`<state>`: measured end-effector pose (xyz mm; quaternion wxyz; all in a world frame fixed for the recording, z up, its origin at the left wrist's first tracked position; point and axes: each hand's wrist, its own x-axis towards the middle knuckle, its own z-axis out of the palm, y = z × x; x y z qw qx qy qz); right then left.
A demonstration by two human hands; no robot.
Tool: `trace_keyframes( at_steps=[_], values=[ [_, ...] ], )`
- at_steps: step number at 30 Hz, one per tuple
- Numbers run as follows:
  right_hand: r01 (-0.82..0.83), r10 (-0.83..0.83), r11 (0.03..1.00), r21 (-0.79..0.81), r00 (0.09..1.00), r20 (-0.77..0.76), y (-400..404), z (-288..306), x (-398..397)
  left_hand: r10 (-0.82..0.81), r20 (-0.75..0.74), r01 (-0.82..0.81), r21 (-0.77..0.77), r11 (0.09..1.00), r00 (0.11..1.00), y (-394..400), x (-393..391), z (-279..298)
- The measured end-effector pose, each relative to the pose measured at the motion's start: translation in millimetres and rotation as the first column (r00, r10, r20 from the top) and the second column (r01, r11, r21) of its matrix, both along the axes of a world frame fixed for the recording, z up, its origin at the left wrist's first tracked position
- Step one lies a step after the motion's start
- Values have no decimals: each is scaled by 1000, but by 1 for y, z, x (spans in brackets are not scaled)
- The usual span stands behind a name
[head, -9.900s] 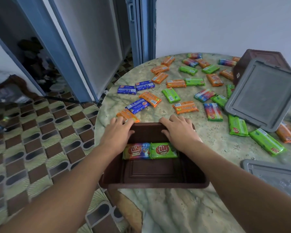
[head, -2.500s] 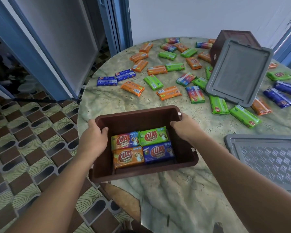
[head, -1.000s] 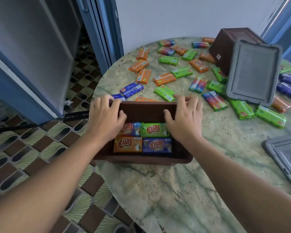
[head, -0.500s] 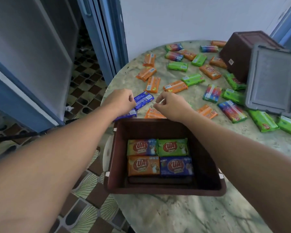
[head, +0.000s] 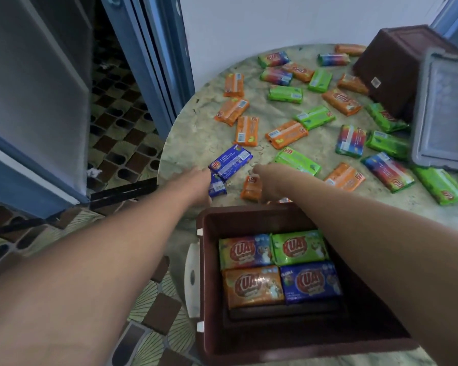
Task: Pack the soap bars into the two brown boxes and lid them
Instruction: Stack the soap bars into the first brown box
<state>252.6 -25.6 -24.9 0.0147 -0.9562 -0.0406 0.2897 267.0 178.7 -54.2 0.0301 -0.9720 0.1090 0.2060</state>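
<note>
An open brown box (head: pixel 251 220) stands at the near edge of the round marble table (head: pixel 201 138). Several soap bars (head: pixel 278 270) lie flat in it in a two-by-two layer. Just beyond its far rim, my left hand (head: pixel 198 184) grips a small blue soap bar (head: pixel 218 186), next to a second blue bar (head: pixel 230 162). My right hand (head: pixel 269 180) pinches an orange soap bar (head: pixel 251 190), tilted up off the table. Several orange, green and multicoloured bars are scattered beyond.
A second brown box (head: pixel 391 64) lies upturned at the back right, with a grey lid (head: pixel 444 112) leaning against it. The table's left edge drops to a patterned tile floor (head: pixel 117 122). A blue door frame (head: pixel 154 62) stands at the left.
Both hands left the near box's rim and reached past it. The left now has the small blue bar and the right has lifted an orange bar. The view has tipped down.
</note>
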Motion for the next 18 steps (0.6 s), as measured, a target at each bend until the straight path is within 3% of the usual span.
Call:
trace_keyframes(
  at_steps=[6, 9, 13, 18],
  values=[
    [-33, 37, 998, -57, 996, 75, 5, -14, 1, 13, 10, -13, -76, 997, 1000, 6, -1, -5],
    [27, -24, 999, -27, 995, 99, 7, -10, -3, 69, 31, -65, -132, 989, 997, 10, -8, 3],
    [113, -145, 987, 117, 939, 311, 7, 16, -16, 109, 189, -72, -190, 979, 976, 5, -18, 35],
    [101, -276, 933, 344, 814, 511, -3, 53, -50, 205, 383, -68, -342, 937, 901, -9, -46, 77]
  ],
)
